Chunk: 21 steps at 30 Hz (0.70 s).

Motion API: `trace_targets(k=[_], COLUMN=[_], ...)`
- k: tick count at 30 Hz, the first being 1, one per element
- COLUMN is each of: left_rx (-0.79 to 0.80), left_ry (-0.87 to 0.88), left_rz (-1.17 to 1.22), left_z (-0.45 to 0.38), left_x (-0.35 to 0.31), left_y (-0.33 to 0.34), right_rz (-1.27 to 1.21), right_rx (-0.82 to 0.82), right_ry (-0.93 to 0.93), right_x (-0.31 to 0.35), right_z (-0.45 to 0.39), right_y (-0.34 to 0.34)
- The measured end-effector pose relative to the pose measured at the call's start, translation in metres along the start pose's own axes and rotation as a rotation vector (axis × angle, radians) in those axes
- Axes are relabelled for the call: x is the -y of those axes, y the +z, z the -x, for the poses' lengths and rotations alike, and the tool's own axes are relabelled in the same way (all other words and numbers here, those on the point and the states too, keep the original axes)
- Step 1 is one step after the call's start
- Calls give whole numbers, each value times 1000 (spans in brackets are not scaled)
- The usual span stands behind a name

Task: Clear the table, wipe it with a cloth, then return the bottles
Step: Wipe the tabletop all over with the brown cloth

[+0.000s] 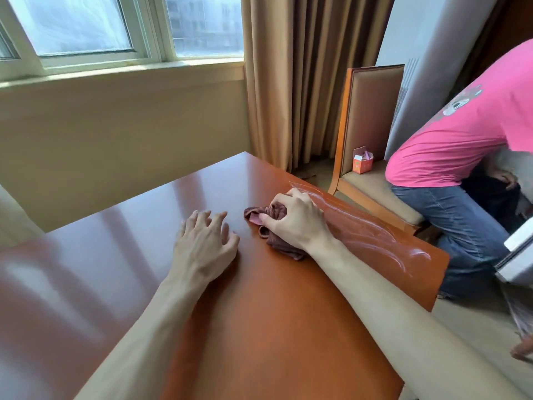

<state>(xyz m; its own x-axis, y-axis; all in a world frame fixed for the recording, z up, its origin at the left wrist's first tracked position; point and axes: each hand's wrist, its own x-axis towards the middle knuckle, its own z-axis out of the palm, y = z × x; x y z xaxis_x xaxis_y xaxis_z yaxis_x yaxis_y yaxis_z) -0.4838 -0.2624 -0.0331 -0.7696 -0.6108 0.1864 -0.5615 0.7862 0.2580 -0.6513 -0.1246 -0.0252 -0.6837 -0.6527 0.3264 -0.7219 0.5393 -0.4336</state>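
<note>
Presently my right hand (294, 219) grips the bunched cloth (277, 226) near the table (259, 313) edge, left hand (204, 243) spread wide; bunching risks unwiped streaks

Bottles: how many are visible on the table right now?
0. The table holds only the cloth, gripped by the right hand, and the left hand. Bottles may be off-camera.

My only view is the head camera, looking forward and down from close above the table (144, 226), wide enough to reach the window (86, 27) and the chair (372, 116) beyond.
</note>
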Motion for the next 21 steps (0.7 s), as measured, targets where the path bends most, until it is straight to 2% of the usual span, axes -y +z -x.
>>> trace_targets(k=[5,12,16,21], left_rx=[71,43,51,94], left_ry=[-83,-81,-90,-89], left_rz=[-14,-76,-81,-78], left_z=[-35,-36,-34,-32], left_x=[16,19,17,15], left_y=[19,28,26,22], right_rz=[11,-12,2,-12], right_rx=[-49,-60,-65,17], right_ry=[63,180,129,32], right_x=[-23,-39,-39,-21], right_z=[-95,-204,-189,-93], right_y=[26,54,55,26])
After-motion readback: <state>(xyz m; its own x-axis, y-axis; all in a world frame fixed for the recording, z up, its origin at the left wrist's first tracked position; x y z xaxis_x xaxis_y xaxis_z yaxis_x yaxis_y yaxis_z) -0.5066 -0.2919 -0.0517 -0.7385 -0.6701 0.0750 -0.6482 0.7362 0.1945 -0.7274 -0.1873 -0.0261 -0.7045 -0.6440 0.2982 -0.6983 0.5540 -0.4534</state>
